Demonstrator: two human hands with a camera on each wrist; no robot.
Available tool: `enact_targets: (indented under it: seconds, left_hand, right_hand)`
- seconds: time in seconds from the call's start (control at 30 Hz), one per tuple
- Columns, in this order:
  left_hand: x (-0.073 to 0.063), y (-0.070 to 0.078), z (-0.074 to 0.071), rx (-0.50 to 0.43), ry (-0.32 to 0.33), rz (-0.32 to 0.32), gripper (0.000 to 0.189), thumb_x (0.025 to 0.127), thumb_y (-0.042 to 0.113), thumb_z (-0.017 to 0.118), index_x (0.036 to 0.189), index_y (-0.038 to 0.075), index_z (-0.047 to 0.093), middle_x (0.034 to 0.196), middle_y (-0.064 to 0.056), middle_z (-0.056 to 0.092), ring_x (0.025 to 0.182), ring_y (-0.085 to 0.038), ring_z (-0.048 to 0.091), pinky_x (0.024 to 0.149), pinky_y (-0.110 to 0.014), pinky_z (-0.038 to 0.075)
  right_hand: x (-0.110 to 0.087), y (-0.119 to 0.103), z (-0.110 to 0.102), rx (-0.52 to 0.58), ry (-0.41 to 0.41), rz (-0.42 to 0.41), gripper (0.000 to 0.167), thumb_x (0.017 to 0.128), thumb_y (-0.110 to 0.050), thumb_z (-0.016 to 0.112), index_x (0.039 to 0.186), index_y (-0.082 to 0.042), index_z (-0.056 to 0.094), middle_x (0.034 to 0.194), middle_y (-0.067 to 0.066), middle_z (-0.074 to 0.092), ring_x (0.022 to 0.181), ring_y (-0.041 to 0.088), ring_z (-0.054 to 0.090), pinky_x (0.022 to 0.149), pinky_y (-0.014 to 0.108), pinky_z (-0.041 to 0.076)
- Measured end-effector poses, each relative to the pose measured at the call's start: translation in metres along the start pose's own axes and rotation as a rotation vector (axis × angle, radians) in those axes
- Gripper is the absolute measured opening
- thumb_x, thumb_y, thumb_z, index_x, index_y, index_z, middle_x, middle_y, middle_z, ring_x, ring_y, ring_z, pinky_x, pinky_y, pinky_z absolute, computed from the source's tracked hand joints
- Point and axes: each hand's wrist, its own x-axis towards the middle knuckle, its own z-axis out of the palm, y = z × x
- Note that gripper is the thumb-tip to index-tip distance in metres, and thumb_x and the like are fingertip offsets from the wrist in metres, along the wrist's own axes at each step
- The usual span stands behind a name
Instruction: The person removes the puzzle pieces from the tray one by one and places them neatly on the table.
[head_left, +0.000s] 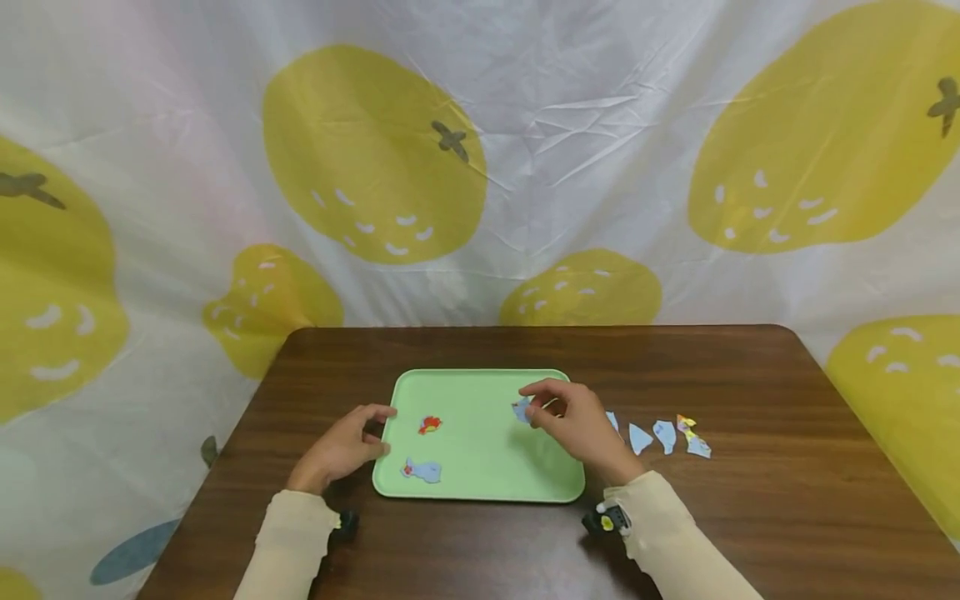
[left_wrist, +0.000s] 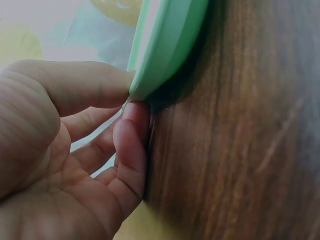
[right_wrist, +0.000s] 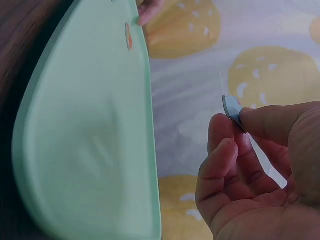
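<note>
Fingers of right hand [head_left: 579, 423] clamped on blue scrap [head_left: 520, 409] above tray [head_left: 472, 442]. Left hand [head_left: 339, 448] pinches tray's left rim. Red scrap [head_left: 430, 425], bluish cutout [head_left: 427, 472] lie on tray.

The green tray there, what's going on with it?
A person's left hand grips the left rim of the green tray while the right hand pinches a small light-blue cut-out above the tray's right half. Two other cut-outs lie on the tray's left side: a mostly red one and, nearer the person, a light-blue one with a red patch. More cut-outs lie on the wood-grain table, right of the tray.
</note>
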Motion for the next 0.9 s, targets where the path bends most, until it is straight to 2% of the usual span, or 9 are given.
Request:
enact_targets:
  seconds: [0.27, 0.43, 0.5, 0.67, 0.9]
  left_hand:
    - [0.001, -0.003, 0.000, -0.011, -0.003, 0.008, 0.054, 0.096, 0.007, 0.074, 0.147, 0.012, 0.058, 0.147, -0.015, 0.053, 0.114, -0.028, 0.067, 0.091, -0.042, 0.057]
    - [0.002, -0.004, 0.000, -0.013, -0.005, 0.010, 0.054, 0.096, 0.007, 0.074, 0.148, 0.012, 0.058, 0.147, -0.016, 0.053, 0.115, -0.028, 0.067, 0.092, -0.042, 0.057]
    - [0.002, -0.003, 0.000, -0.009, -0.002, 0.011, 0.054, 0.096, 0.008, 0.075, 0.148, 0.012, 0.058, 0.147, -0.016, 0.054, 0.115, -0.028, 0.067, 0.092, -0.043, 0.057]
    - [0.000, -0.002, 0.001, 0.006, -0.001, 0.007, 0.055, 0.097, 0.008, 0.075, 0.149, 0.012, 0.057, 0.146, -0.016, 0.054, 0.116, -0.029, 0.068, 0.093, -0.044, 0.057]
    - [-0.003, 0.000, 0.000, 0.010, -0.008, 0.016, 0.056, 0.097, 0.009, 0.074, 0.150, 0.011, 0.056, 0.146, -0.017, 0.053, 0.117, -0.030, 0.067, 0.093, -0.044, 0.057]
  right_hand:
    - [-0.016, 0.011, -0.024, -0.028, 0.043, 0.023, 0.022, 0.100, -0.012, 0.074, 0.122, -0.013, 0.076, 0.086, 0.003, 0.075, 0.075, 0.033, 0.072, 0.065, 0.027, 0.053]
    - [-0.026, 0.019, -0.039, -0.074, 0.083, 0.041, 0.023, 0.099, -0.012, 0.075, 0.121, -0.010, 0.076, 0.086, 0.003, 0.075, 0.070, 0.017, 0.067, 0.059, 0.026, 0.050]
    - [-0.030, 0.022, -0.044, -0.075, 0.103, 0.043, 0.023, 0.099, -0.012, 0.075, 0.121, -0.008, 0.076, 0.088, 0.004, 0.076, 0.070, 0.015, 0.067, 0.057, 0.026, 0.049]
    - [-0.039, 0.027, -0.056, -0.046, 0.134, 0.043, 0.024, 0.099, -0.012, 0.075, 0.122, -0.005, 0.075, 0.089, 0.009, 0.076, 0.073, 0.022, 0.072, 0.057, 0.026, 0.050]
    - [-0.049, 0.037, -0.071, -0.078, 0.188, 0.046, 0.023, 0.098, -0.011, 0.075, 0.121, -0.006, 0.075, 0.090, 0.010, 0.076, 0.072, 0.019, 0.072, 0.058, 0.026, 0.051]
